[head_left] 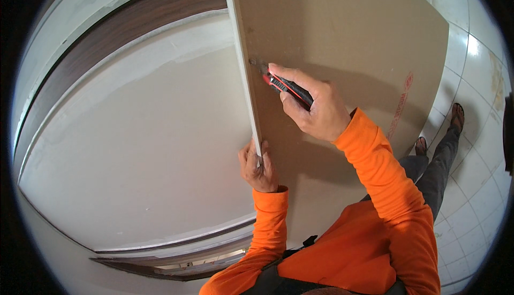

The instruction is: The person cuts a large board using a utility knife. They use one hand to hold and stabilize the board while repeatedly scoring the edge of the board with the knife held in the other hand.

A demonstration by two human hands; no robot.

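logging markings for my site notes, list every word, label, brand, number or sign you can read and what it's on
Brown board: a line of red lettering with a small red emblem at its upper end; I won't copy the wording.
Black-and-red hand tool in the right hand: no marking readable at this size.

free: brown board [353, 33] beyond utility knife [293, 90] | blocked: left edge, left hand [259, 170] around it
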